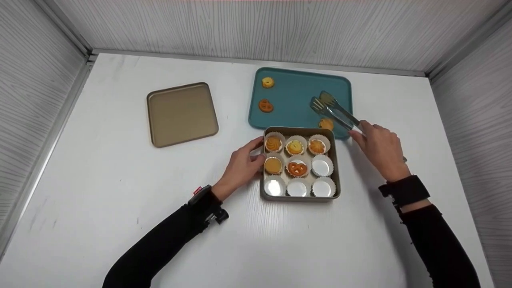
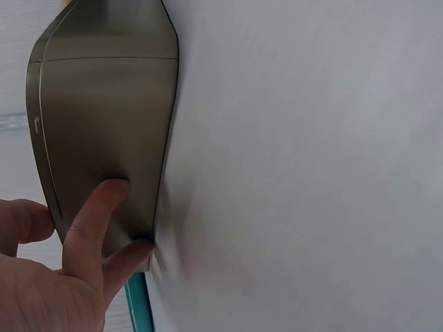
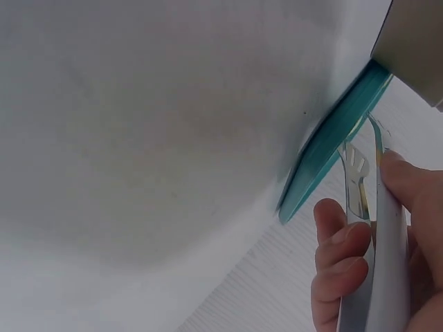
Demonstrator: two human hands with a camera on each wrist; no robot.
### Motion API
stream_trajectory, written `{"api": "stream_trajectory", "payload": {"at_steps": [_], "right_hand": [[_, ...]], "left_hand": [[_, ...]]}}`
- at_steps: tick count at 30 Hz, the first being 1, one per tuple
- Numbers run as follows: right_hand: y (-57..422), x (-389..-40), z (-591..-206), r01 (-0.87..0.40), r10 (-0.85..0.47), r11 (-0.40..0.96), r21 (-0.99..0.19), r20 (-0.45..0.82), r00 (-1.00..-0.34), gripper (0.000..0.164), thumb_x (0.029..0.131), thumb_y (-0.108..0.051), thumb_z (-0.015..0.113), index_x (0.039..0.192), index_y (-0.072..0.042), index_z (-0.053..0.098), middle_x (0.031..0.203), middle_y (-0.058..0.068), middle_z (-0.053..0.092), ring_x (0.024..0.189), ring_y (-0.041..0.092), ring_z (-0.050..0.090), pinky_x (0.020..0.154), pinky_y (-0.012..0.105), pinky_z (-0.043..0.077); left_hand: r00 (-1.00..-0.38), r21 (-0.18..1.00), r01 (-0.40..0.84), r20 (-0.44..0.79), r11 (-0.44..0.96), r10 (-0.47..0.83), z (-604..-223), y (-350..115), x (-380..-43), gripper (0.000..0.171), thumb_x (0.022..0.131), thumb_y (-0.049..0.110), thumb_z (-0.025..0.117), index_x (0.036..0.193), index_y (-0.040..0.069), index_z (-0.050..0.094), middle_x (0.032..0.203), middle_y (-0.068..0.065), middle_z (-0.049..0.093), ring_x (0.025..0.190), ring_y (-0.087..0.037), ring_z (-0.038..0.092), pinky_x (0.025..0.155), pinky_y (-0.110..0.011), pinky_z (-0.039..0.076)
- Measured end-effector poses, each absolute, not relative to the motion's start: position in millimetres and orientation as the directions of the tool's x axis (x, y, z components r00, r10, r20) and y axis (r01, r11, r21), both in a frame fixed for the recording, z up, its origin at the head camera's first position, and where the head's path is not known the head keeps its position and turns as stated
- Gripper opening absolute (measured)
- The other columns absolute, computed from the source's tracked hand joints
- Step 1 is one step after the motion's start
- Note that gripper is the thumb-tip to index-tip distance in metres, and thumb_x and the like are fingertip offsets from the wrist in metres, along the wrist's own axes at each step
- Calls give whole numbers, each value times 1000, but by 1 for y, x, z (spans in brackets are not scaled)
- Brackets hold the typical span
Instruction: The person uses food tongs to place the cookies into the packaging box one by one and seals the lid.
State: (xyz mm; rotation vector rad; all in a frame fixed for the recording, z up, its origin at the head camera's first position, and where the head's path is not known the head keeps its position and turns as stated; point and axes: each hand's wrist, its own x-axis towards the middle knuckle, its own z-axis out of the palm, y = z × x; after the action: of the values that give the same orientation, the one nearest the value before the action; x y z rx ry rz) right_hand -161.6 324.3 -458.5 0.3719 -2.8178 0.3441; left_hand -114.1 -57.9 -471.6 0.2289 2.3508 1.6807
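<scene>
My left hand [image 1: 242, 166] grips the left wall of a square metal tin [image 1: 301, 199]. Against the tin's outer wall [image 2: 104, 117] press two fingertips, and another finger reaches its rim. Several paper cups [image 1: 322, 165] line the tin. The back ones hold cookies, among them a swirl cookie [image 1: 273, 143] and a pretzel cookie [image 1: 297, 168]; the front row has none. Metal serving tongs [image 1: 344, 118] are in my right hand [image 1: 380, 148], their fork and flat ends parted over the teal tray [image 1: 292, 100]. Beside the tongs on the tray lies a round cookie [image 1: 326, 123].
On the tray's left side lie a yellow ring-shaped cookie [image 1: 268, 82] and a small pretzel [image 1: 265, 105]. A tan metal lid [image 1: 182, 116] rests on the white table [image 1: 120, 180] at left. Grey panels [image 1: 248, 30] enclose the table's back and sides.
</scene>
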Motion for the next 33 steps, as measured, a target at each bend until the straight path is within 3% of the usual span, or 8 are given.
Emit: {"api": "stream_trajectory", "payload": {"at_steps": [9, 21, 27, 33], "right_hand": [[329, -160, -454, -234, -169, 921, -312, 222, -960, 34, 104, -35, 65, 95, -2, 64, 63, 9, 50, 59, 29, 48, 50, 42, 36], [333, -145, -440, -276, -195, 910, -309, 268, -943, 35, 103, -36, 65, 106, -2, 68, 62, 3, 45, 58, 24, 46, 50, 38, 34], [335, -133, -434, -304, -212, 902, -307, 301, -930, 36, 101, -34, 69, 114, 0, 70, 65, 5, 51, 58, 22, 46, 49, 37, 36], [336, -120, -426, -338, -236, 893, -296, 330, -914, 38, 98, -28, 74, 120, 2, 71, 65, 6, 53, 58, 21, 46, 50, 38, 39]], "left_hand": [[-959, 947, -6, -96, 321, 268, -472, -58, -113, 57, 103, 14, 58, 157, 5, 44, 155, -14, 51, 122, -28, 66, 106, -35, 50], [-960, 940, 8, -88, 340, 265, -472, -58, -113, 56, 103, 15, 59, 157, 6, 45, 153, -14, 53, 121, -27, 67, 111, -36, 46], [-959, 942, 6, -90, 335, 269, -471, -58, -113, 57, 103, 15, 60, 157, 7, 45, 154, -14, 52, 122, -26, 66, 111, -37, 45], [-956, 947, -28, -119, 321, 268, -470, -58, -113, 57, 103, 14, 61, 157, 8, 45, 155, -13, 51, 121, -25, 67, 103, -35, 52]]}}
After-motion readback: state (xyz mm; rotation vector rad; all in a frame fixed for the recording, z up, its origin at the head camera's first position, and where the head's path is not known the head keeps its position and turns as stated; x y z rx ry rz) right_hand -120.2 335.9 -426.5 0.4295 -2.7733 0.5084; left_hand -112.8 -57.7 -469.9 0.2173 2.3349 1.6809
